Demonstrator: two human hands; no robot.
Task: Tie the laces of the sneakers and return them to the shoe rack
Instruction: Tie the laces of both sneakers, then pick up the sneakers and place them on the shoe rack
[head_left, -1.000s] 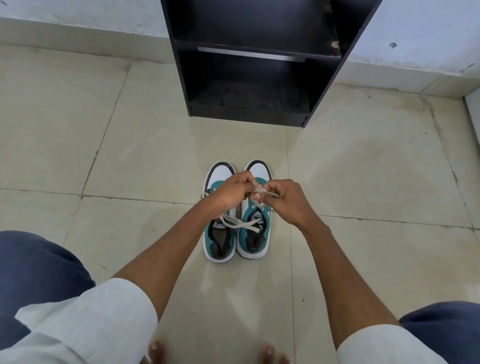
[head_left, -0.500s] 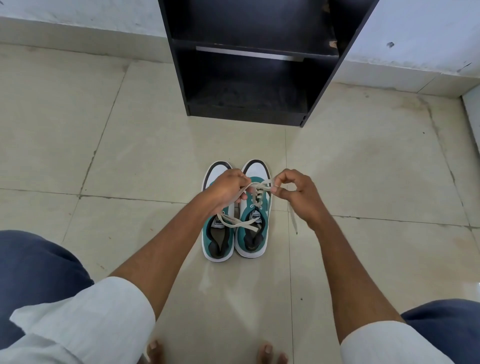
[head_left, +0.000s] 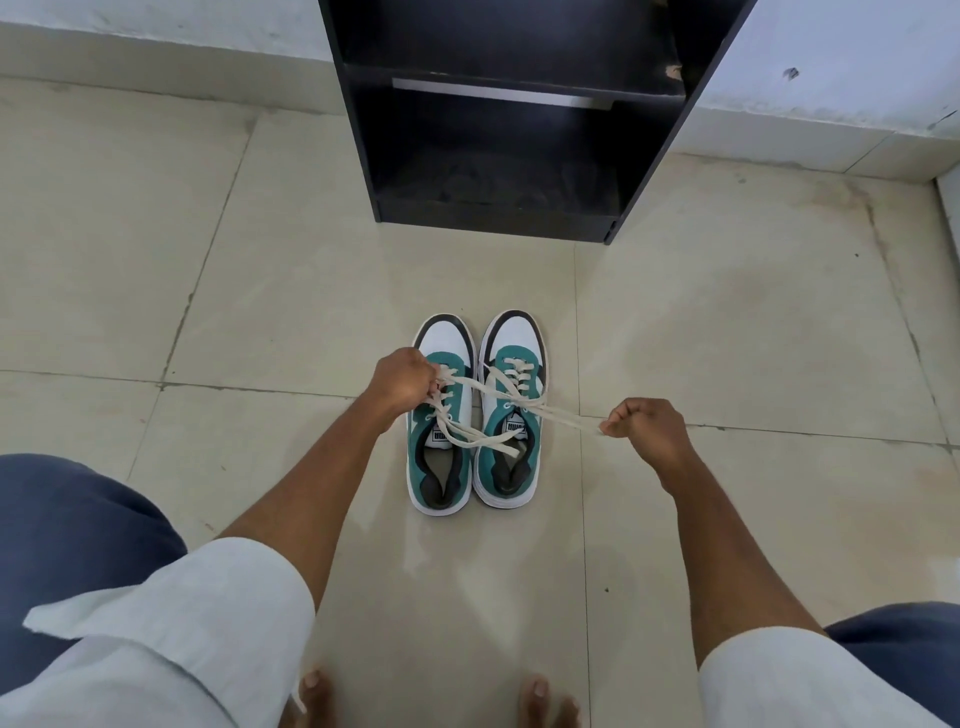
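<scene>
My left hand (head_left: 402, 382) fisted tight over left teal-and-white sneaker (head_left: 442, 415), clamping one end of cream flat lace (head_left: 524, 400) so pull has anchor. Lace runs taut across right teal-and-white sneaker (head_left: 511, 410); judging first knot being cinched there. My right hand (head_left: 647, 428), right of pair, pinches other end, fingers curled closed, drawing outward. Pair sits toes toward black wooden shoe rack (head_left: 498, 156), just in front, ready for return.
</scene>
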